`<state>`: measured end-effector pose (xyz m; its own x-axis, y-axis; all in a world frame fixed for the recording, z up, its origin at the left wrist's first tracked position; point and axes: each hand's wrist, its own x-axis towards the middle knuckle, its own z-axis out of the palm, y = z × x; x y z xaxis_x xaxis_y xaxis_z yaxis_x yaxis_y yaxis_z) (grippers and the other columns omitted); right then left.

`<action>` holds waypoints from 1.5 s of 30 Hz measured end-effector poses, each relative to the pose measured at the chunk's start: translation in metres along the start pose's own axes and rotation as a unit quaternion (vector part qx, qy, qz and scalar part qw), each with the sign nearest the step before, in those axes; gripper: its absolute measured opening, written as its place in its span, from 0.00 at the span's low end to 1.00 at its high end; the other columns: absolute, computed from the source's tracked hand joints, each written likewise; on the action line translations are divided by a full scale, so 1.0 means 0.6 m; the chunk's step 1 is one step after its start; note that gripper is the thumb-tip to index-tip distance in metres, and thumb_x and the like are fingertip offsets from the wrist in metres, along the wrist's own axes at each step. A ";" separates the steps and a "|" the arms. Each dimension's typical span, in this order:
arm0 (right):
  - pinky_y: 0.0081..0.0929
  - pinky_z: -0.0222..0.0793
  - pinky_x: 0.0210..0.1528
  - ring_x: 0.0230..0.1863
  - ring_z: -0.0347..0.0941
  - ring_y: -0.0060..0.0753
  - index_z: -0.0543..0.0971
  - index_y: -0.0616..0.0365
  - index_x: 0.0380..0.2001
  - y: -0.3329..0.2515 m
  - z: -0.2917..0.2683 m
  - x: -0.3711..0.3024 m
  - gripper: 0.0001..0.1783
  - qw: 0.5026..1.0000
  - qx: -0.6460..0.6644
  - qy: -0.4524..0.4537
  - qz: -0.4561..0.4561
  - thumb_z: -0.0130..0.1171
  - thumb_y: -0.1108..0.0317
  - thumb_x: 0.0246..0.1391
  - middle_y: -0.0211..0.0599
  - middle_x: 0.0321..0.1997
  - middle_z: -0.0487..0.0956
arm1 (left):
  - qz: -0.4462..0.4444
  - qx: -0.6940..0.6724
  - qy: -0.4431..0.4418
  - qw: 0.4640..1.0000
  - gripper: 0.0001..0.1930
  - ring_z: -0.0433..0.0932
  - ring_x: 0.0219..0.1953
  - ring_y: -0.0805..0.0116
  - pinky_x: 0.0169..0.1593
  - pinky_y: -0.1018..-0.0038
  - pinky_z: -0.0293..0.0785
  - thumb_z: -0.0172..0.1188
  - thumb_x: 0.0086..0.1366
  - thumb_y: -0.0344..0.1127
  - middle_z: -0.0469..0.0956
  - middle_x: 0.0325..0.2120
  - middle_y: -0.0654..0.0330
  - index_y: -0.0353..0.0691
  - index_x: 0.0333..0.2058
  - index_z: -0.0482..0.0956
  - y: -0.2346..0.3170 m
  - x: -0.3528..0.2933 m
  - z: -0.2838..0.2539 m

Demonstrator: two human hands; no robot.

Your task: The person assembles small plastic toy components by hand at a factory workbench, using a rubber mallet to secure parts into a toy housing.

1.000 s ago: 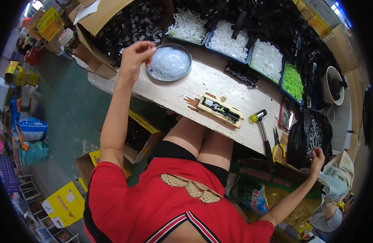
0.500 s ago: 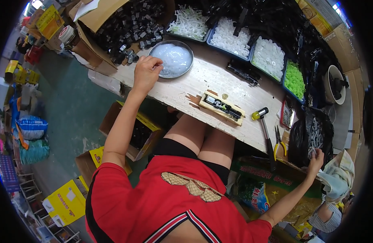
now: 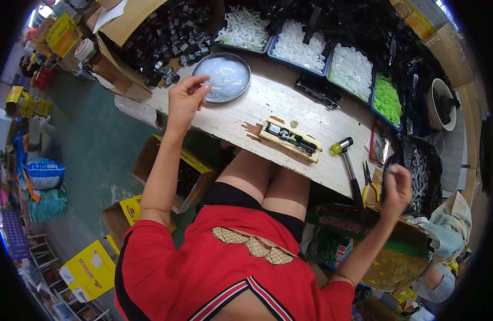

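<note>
My left hand (image 3: 185, 102) is at the near left rim of a round metal dish (image 3: 248, 85) of whitish, glossy jelly-like grease (image 3: 225, 75). Its thumb and fingertips are pinched together; anything between them is too small to make out. Over the bench's right end my right hand (image 3: 397, 191) is raised, fingers curled into a pinch, beside a black plastic bag (image 3: 436, 176) of thin grey parts (image 3: 418, 179). Whatever it grips is hidden. Between the hands a cream-coloured block-shaped holder (image 3: 273, 139) lies at the front edge, a black mechanism (image 3: 292, 138) set in it.
A yellow-and-black-headed hammer (image 3: 349, 166) and yellow-handled pliers (image 3: 370, 187) lie at right. Behind stand trays of white sticks (image 3: 241, 29), white pieces (image 3: 299, 48), translucent discs (image 3: 351, 69) and green parts (image 3: 386, 101). Black parts (image 3: 171, 37) are heaped at back left.
My right hand has come up and left, out of the black bag. My left hand has drawn slightly left and down from the grease dish. The view has shifted a little.
</note>
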<state>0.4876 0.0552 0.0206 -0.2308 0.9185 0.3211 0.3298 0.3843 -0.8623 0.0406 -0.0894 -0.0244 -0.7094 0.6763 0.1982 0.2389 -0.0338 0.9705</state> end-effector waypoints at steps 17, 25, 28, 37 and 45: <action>0.26 0.59 0.36 0.31 0.67 0.31 0.77 0.56 0.30 -0.062 0.268 -0.034 0.12 0.972 0.086 -0.136 -0.171 0.62 0.77 0.36 0.32 0.30 0.76 | -0.161 -0.283 -0.251 0.912 0.08 0.74 0.21 0.76 0.21 0.82 0.73 0.57 0.58 0.27 0.75 0.22 0.60 0.30 0.36 0.77 0.046 -0.096 0.136; 0.26 0.54 0.37 0.32 0.66 0.30 0.77 0.54 0.30 -0.065 0.275 -0.035 0.14 0.963 0.017 -0.093 -0.252 0.63 0.77 0.33 0.29 0.31 0.76 | -0.219 -0.299 -0.235 0.898 0.09 0.74 0.20 0.76 0.19 0.82 0.73 0.58 0.57 0.27 0.76 0.23 0.59 0.29 0.37 0.77 0.054 -0.102 0.144; 0.27 0.54 0.37 0.32 0.66 0.30 0.77 0.53 0.30 -0.069 0.275 -0.036 0.14 0.959 -0.005 -0.083 -0.272 0.63 0.77 0.33 0.28 0.31 0.75 | -0.231 -0.305 -0.233 0.894 0.09 0.74 0.19 0.76 0.19 0.82 0.73 0.58 0.57 0.27 0.76 0.23 0.58 0.29 0.36 0.77 0.056 -0.103 0.146; 0.29 0.54 0.37 0.31 0.66 0.31 0.77 0.52 0.29 -0.066 0.279 -0.036 0.14 0.944 -0.096 -0.055 -0.311 0.63 0.76 0.32 0.26 0.29 0.73 | -0.253 -0.304 -0.229 0.889 0.08 0.74 0.18 0.76 0.17 0.82 0.72 0.58 0.57 0.27 0.76 0.22 0.58 0.29 0.34 0.77 0.053 -0.102 0.147; 0.30 0.53 0.38 0.32 0.66 0.28 0.78 0.50 0.29 -0.062 0.271 -0.042 0.12 0.898 -0.189 -0.046 -0.394 0.60 0.74 0.35 0.24 0.28 0.71 | -0.302 -0.285 -0.290 0.862 0.06 0.74 0.16 0.75 0.15 0.82 0.71 0.58 0.57 0.27 0.75 0.19 0.59 0.29 0.31 0.77 0.056 -0.094 0.155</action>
<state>0.3323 0.0028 -0.0189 -0.5971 0.3424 0.7254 0.3139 0.9319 -0.1816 0.1504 -0.0602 -0.0158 -0.1000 0.9460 -0.3085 -0.5398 0.2088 0.8155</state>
